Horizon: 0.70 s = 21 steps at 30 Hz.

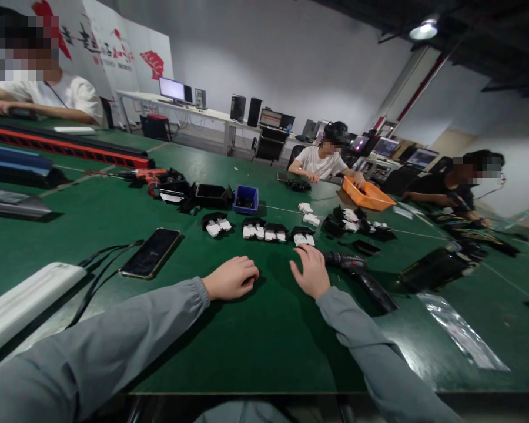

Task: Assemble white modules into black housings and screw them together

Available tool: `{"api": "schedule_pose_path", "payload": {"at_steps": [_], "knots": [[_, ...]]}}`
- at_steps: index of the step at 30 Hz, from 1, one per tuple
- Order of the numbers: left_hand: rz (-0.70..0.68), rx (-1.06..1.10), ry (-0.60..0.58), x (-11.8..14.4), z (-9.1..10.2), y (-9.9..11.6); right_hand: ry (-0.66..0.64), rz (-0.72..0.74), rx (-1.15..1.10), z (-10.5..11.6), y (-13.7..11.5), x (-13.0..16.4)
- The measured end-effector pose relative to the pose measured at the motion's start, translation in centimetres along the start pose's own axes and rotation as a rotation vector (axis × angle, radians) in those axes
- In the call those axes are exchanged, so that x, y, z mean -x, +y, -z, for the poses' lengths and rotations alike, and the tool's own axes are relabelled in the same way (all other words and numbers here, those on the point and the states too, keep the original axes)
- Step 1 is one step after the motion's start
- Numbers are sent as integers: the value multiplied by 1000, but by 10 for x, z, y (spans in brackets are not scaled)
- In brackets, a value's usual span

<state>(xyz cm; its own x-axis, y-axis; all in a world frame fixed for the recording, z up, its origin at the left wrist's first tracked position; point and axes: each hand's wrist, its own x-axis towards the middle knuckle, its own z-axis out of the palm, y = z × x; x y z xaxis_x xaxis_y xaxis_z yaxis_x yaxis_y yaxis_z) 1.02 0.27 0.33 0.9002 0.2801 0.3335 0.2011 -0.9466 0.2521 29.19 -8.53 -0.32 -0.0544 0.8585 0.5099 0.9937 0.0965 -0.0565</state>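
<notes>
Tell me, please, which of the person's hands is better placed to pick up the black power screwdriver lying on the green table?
Right. The right hand lies flat beside the power screwdriver, nearly touching it; the left hand rests curled farther away, across the table.

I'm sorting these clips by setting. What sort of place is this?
Probably an assembly workshop: a long green worktable holds rows of small black-and-white parts, a power screwdriver and parts bins, with co-workers seated along it and computer desks behind.
</notes>
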Motion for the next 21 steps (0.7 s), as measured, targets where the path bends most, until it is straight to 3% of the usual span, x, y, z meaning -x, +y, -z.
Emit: {"api": "schedule_pose_path", "payload": {"at_steps": [5,11,16,21], "knots": [[10,-7,-14,-2,-1,1,39,-43,-37,-29,-54,-45],[8,-13,-30,-5,-2,2,91,-157,-92,-48,-62,-93],[27,3,-49,-6,-1,3,98,-134,-96,-42,-57,-78],[64,68,22,-5,-2,3,75,-98,-102,-29,-63,-45]]}}
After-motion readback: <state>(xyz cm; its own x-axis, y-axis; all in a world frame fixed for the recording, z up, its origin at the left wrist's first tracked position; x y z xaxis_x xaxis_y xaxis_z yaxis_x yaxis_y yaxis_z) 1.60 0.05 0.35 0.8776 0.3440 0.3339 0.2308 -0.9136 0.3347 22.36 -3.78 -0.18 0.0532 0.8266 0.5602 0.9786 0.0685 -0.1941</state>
